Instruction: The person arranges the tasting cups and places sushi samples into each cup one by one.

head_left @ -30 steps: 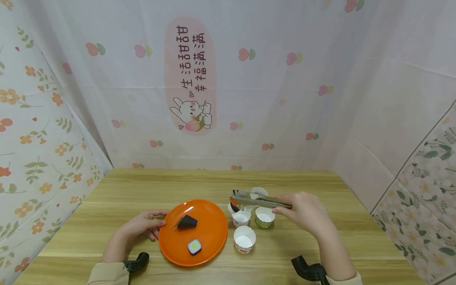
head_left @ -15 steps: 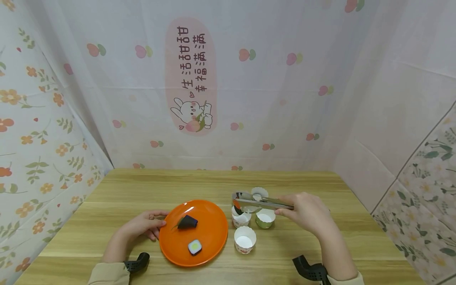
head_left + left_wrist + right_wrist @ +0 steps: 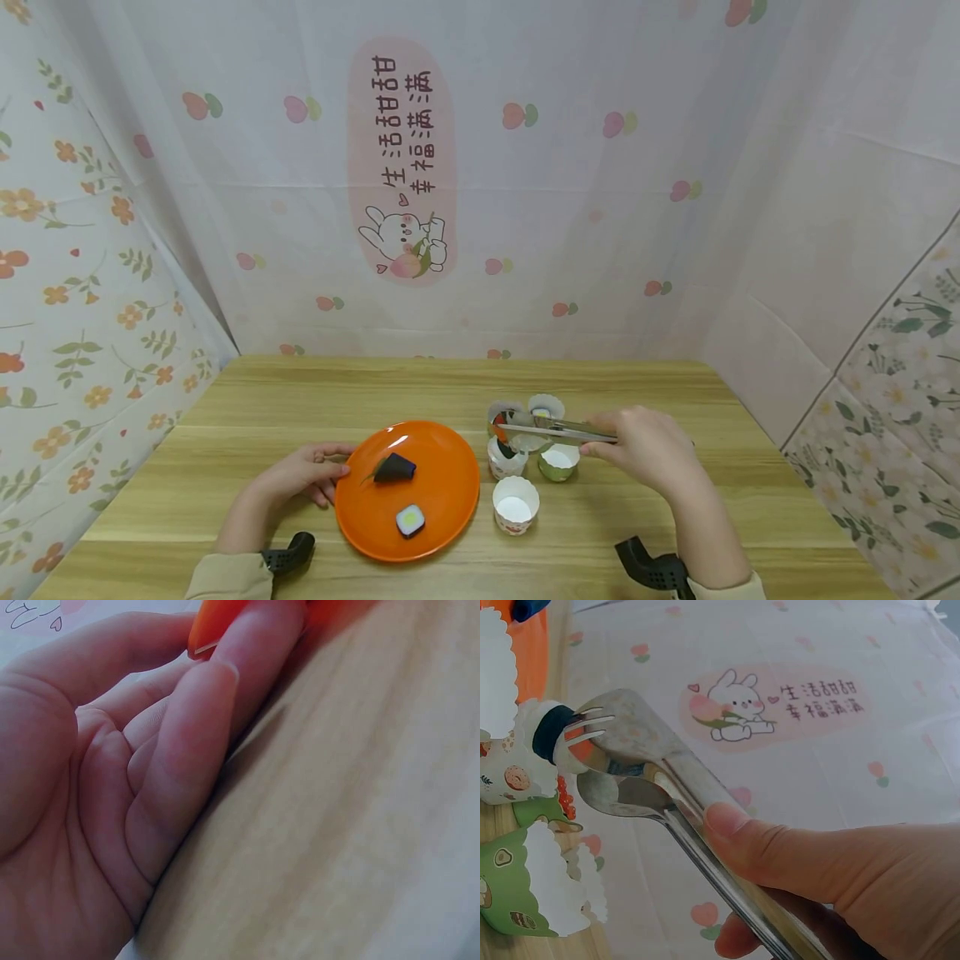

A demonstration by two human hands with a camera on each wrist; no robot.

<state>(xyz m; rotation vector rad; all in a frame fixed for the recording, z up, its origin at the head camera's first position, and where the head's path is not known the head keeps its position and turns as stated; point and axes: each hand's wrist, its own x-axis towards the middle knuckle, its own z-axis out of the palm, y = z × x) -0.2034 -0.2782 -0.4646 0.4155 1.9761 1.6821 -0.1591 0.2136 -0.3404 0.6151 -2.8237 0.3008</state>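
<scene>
In the head view my left hand [image 3: 307, 473] is at the left rim of an orange plate [image 3: 446, 529], pinching it with the thumb on top and a finger below. On the plate lie a dark cone-shaped hand roll [image 3: 393, 468] and a square sushi roll piece [image 3: 410, 520]. My right hand [image 3: 645, 446] grips metal tongs [image 3: 573, 431]. Between the tong tips is a toy-like sushi piece [image 3: 553, 733], white and orange with a dark band. It overlaps the mouth of a white paper baking cup [image 3: 507, 468]; the tongs partly hide it.
Around that cup stand a front white cup [image 3: 516, 518], a green cup [image 3: 557, 472], a pale cup [image 3: 497, 409] behind and another back cup [image 3: 557, 401] with a sushi piece inside. A printed cloth [image 3: 570, 250] hangs behind the wooden table [image 3: 300, 400].
The tongs have shifted slightly right and down with the sushi piece, and the pale back cup shows more now. My left hand and the plate stay put.
</scene>
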